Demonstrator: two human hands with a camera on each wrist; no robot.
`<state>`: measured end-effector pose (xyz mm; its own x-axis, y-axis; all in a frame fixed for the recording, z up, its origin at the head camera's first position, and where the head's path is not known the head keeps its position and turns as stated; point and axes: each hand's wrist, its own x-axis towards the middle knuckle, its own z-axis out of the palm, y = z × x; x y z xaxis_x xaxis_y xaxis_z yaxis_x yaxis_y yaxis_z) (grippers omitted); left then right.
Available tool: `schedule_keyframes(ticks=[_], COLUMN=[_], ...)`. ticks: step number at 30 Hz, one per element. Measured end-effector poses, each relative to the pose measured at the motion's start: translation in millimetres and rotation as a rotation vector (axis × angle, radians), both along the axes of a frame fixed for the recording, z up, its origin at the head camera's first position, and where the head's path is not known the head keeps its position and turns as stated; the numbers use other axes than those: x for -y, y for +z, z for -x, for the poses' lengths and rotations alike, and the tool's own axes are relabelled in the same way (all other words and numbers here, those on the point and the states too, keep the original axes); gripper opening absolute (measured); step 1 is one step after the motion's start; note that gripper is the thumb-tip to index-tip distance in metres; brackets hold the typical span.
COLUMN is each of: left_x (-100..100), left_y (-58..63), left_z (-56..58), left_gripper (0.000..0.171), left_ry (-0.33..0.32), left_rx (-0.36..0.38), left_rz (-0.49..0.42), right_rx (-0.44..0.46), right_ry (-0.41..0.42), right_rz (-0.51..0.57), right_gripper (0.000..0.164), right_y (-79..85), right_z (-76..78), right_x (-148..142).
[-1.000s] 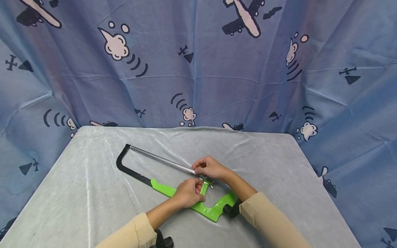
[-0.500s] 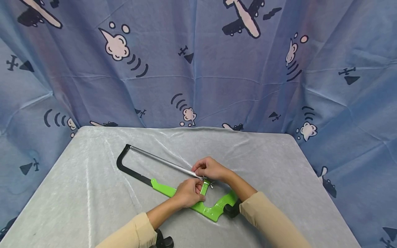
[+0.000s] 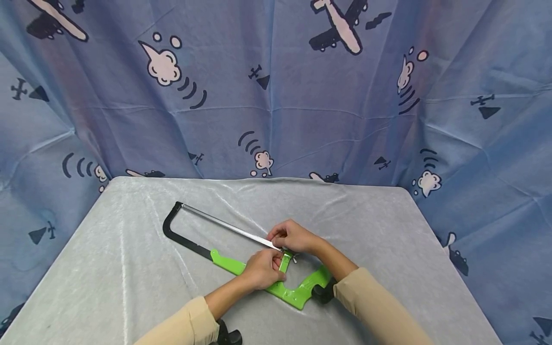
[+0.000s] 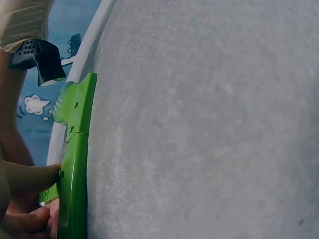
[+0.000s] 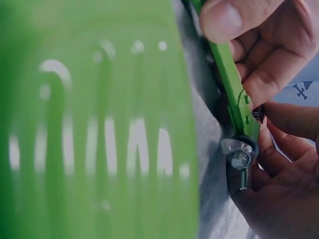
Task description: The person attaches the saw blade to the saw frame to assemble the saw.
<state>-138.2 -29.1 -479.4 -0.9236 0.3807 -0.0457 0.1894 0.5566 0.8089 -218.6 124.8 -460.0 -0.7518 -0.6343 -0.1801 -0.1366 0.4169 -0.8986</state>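
Observation:
A hacksaw with a black front frame [image 3: 185, 243] and a green handle [image 3: 293, 298] lies across the table. Its thin silver blade [image 3: 224, 224] runs from the frame's far tip to the green post. My left hand [image 3: 260, 269] grips that post, thumb on the near side, as the right wrist view also shows. Just beyond it, my right hand [image 3: 296, 236] pinches the blade's near end beside the top of the post. A metal wing nut [image 5: 239, 159] sticks out behind the post. Fingers hide where the blade meets its pin.
A light grey cloth covers the table [image 3: 129, 268]. Behind it hangs a blue curtain [image 3: 302, 129] with printed planes and clouds. Black wrist cameras, one of them the right wrist camera [image 3: 323, 291], sit close to the saw handle and the cloth.
The blade's near end has shifted slightly toward the post and now looks broader and brighter beside my right fingers. Both hands and the saw frame stay almost in place.

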Motion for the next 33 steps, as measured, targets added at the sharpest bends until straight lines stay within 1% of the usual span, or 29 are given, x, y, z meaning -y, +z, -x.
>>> schedule_keyframes(ticks=[18,24,33], left_x=[-0.9,-1.4,-1.9], left_y=[1.0,-0.1,0.2], left_z=[-0.9,-1.7,-1.5], left_gripper=[0.026,0.026,0.027], left_ry=[0.007,0.013,0.028], left_rx=[-0.004,0.003,0.008], left_rz=[-0.001,-0.006,0.000], right_rx=[-0.004,0.005,-0.018], right_ry=[0.016,0.038,0.054], right_rz=[-0.030,-0.023,-0.011], right_gripper=[0.017,0.017,0.015], right_y=[-0.7,-1.0,0.3], right_z=[0.4,0.9,1.1], right_x=[-1.0,-2.7,-4.8])
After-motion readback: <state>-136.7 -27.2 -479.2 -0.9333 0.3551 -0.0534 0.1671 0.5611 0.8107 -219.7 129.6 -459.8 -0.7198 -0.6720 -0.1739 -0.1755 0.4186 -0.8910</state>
